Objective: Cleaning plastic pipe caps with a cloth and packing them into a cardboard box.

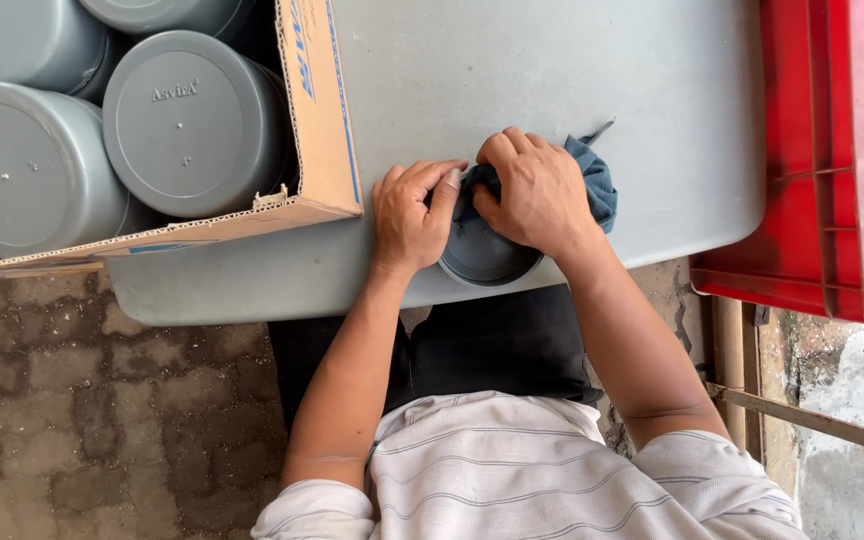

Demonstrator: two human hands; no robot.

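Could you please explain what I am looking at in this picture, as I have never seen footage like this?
This is one view from a camera worn on a person's head, looking down at their own bare hands. The left hand steadies a round grey pot at the near edge of a grey table. The right hand presses a blue cloth against it. A cardboard box to the left holds more grey pots. A red crate to the right holds others.
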